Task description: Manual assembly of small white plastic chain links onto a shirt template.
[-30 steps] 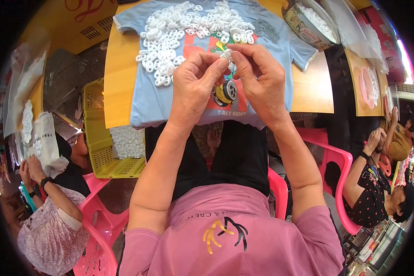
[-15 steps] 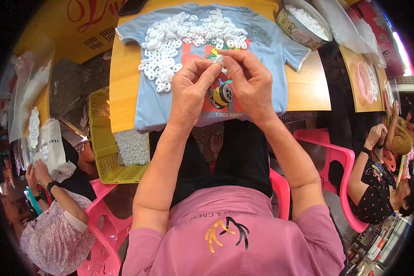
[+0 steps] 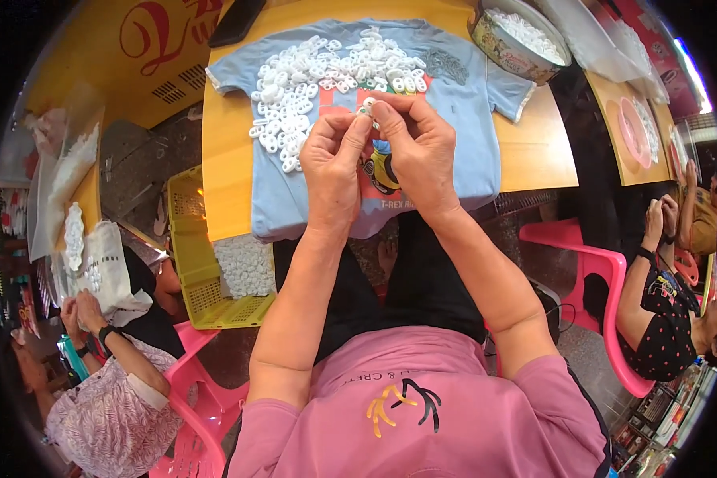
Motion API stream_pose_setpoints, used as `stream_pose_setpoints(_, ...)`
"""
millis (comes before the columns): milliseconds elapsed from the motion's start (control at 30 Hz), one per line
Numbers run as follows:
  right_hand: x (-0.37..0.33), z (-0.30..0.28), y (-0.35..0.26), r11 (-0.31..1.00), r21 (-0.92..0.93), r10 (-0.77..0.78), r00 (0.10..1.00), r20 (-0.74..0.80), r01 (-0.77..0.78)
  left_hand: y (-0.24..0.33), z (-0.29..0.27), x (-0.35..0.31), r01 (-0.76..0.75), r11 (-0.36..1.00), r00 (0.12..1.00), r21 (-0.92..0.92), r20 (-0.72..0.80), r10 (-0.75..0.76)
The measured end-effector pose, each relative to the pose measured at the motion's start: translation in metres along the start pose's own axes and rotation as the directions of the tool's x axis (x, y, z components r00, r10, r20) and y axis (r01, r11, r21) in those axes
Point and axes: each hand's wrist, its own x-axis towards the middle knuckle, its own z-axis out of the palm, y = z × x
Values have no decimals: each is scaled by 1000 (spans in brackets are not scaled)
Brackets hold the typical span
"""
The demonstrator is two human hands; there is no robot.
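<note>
Over a light blue T-shirt (image 3: pixel 291 213) spread on the table, my two hands meet fingertip to fingertip. Between them is a small white plastic piece (image 3: pixel 368 104), mostly covered by the fingers. My left hand (image 3: pixel 332 163) pinches it from the left with thumb and forefinger. From the right, the thumb and fingers of my right hand (image 3: pixel 417 151) close on the same piece. Just beyond lies a heap of white oval plastic pieces with two holes (image 3: pixel 287 103). To its right rests a small pile of thin grey pieces (image 3: pixel 448 65).
A round tin (image 3: pixel 503 49) of white pieces stands at the far right. A dark phone-like slab (image 3: pixel 237 21) lies far left. Below the table's left side is a yellow crate (image 3: pixel 185 267) beside a bag of white pieces (image 3: pixel 245 267). Other people sit on pink chairs at both sides.
The whole view has shifted slightly. My hands stay together on the small white piece, with the fingers turned a little differently around it.
</note>
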Motion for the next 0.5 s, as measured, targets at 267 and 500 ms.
stream_pose_setpoints(267, 5, -5, -4, 968, -201, -138, 988, 74, 150, -1, 0, -1, -22, 997, 1000, 73, 11, 21)
stream_pose_setpoints(500, 7, -2, -10, 917, -319, -213, 970, 117, 240, -1, 1, -2, -7, 1000, 1000, 2, -31, 8)
